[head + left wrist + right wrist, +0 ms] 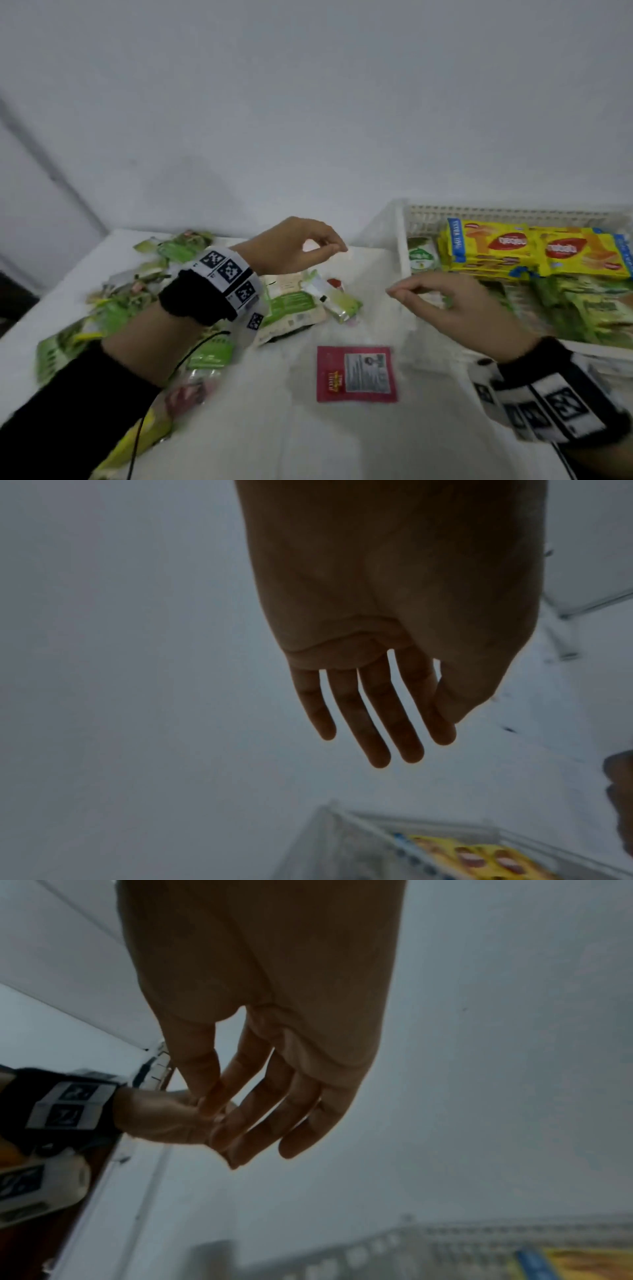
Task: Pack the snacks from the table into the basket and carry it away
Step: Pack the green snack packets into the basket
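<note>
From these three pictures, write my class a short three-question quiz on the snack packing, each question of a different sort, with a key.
1. True or false: the left hand holds a snack.
2. Which packets lie at the back of the basket? A) yellow packets B) blue cans C) brown boxes
3. Fill in: the red packet lies flat on the ____, between the two hands.

Key
1. False. Both the left hand and the right hand hold nothing.
2. A. The yellow packets are stacked there, with green packets in front of them.
3. table
</note>
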### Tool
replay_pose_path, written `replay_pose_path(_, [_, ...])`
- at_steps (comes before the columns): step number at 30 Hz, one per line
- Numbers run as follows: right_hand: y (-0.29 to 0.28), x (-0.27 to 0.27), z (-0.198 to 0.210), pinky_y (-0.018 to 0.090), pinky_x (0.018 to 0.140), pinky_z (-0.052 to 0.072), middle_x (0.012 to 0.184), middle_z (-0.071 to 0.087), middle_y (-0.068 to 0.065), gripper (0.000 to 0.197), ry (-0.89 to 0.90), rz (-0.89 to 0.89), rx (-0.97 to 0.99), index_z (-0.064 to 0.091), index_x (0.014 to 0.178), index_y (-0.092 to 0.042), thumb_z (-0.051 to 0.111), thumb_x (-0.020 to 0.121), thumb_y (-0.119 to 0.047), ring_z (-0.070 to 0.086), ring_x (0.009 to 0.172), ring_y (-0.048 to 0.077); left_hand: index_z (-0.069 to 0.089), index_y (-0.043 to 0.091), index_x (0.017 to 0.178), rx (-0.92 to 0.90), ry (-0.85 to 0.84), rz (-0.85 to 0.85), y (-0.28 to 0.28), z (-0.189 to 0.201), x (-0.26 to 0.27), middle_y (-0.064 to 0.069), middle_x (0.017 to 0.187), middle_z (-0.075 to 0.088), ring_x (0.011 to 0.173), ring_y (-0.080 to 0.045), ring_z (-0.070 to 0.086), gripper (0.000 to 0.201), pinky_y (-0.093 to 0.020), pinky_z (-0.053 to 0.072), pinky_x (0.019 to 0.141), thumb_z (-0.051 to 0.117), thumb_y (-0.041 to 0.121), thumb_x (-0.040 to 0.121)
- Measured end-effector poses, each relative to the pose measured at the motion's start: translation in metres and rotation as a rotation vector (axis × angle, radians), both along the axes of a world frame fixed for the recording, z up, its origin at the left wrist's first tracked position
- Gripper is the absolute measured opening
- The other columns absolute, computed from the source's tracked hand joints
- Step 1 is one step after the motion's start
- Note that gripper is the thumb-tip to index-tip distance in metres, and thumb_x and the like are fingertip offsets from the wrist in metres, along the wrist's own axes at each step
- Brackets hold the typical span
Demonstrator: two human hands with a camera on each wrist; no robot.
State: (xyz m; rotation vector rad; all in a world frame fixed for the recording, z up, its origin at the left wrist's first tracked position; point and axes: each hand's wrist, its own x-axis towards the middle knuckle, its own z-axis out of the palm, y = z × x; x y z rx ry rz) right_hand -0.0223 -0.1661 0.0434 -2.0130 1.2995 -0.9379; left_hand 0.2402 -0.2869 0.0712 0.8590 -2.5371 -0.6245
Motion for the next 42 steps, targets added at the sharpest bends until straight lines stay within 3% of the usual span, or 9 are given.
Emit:
replay_pose_path(6, [-0.031,0.114,-0.045,0.019,0.083,0.052,0.096,0.072,-0.011,0.013,-0.064,0.065,0.13,0.074,0.099,-0.021,0.064,0.091,-0.018,0.066,0.09,0.002,0.071,0.023,0.104,0.13,-0.133,0.299,0.02,-0.052,0.161,0.019,0.091,0.067,0.086,0.005,0.062,0.017,-0.018,0.052,0.078,0.058,0.026,0.094])
replay_pose_path(11, [-0.063,0.163,-0.09,0.013,0.08,0.047,0.099,0.065,-0.01,0.014,0.124,-0.046,0.187,0.07,0.1,-0.023,0.061,0.092,-0.017,0.06,0.089,-0.002,0.069,0.026,0.105,0.202,-0.106,0.411,0.029,-0.078,0.236,0.017,0.094,0.067,0.087,0.002,0.063,0.017,-0.018,0.054,0.075,0.057,0.029,0.094])
replay_pose_path(13, [-0.074,0.172,-0.108,0.02,0.086,0.046,0.103,0.063,-0.004,0.015,0.237,-0.122,0.152,0.071,0.101,-0.02,0.064,0.089,-0.015,0.06,0.095,0.009,0.07,0.023,0.105,0.22,-0.088,0.409,0.027,-0.088,0.252,0.015,0.093,0.068,0.085,-0.001,0.065,0.017,-0.022,0.055,0.076,0.058,0.027,0.094])
replay_pose_path(20, [-0.099,0.178,-0.132,0.044,0.105,0.038,0.146,0.042,0.008,0.058,0.487,-0.439,0.287,0.05,0.136,-0.021,0.064,0.081,-0.012,0.044,0.126,0.033,0.071,0.024,0.106,0.275,-0.062,0.363,0.013,-0.115,0.283,0.012,0.101,0.071,0.084,-0.001,0.067,0.018,-0.023,0.056,0.076,0.057,0.028,0.094])
replay_pose_path(26, [-0.1,0.189,-0.135,0.039,0.094,0.039,0.135,0.051,0.002,0.061,0.624,-0.469,0.309,0.048,0.133,-0.029,0.065,0.078,-0.01,0.053,0.114,0.028,0.069,0.018,0.106,0.176,-0.148,0.468,-0.019,-0.131,0.302,0.011,0.092,0.062,0.068,0.004,0.056,0.016,-0.011,0.045,0.066,0.059,0.017,0.093])
replay_pose_path(29, [-0.096,0.196,-0.133,0.034,0.085,0.044,0.119,0.058,0.005,0.058,0.564,-0.448,0.331,0.048,0.131,-0.027,0.066,0.078,-0.013,0.057,0.097,0.024,0.065,0.018,0.114,0.215,-0.267,0.459,-0.04,-0.136,0.29,0.001,0.114,0.062,0.088,-0.006,0.06,0.023,-0.028,0.052,0.087,0.057,0.02,0.093])
replay_pose_path(34, [-0.089,0.199,-0.134,0.026,0.067,0.042,0.1,0.061,0.0,0.048,0.394,-0.432,0.353,0.048,0.128,-0.015,0.062,0.082,-0.01,0.056,0.081,0.017,0.043,0.011,0.134,0.115,-0.817,0.533,-0.06,-0.148,0.267,-0.01,0.138,0.038,0.126,-0.03,0.038,0.078,-0.04,0.035,0.106,0.061,0.063,0.079])
replay_pose_path(37, [-0.088,0.194,-0.135,0.015,0.059,0.035,0.085,0.05,-0.016,0.032,0.33,-0.462,0.333,0.053,0.121,-0.012,0.059,0.09,-0.014,0.05,0.072,0.003,0.046,0.013,0.126,0.206,-0.763,0.602,-0.068,-0.15,0.265,-0.008,0.131,0.04,0.12,-0.027,0.044,0.079,-0.039,0.042,0.101,0.075,0.058,0.068])
replay_pose_path(42, [-0.085,0.187,-0.119,0.021,0.061,0.041,0.102,0.061,0.005,0.029,0.167,-0.481,0.365,0.052,0.127,-0.017,0.046,0.099,-0.021,0.057,0.079,0.018,0.051,0.017,0.11,0.307,-0.541,0.594,-0.064,-0.126,0.272,-0.001,0.112,0.054,0.096,-0.017,0.051,0.058,-0.029,0.044,0.08,0.081,0.043,0.068])
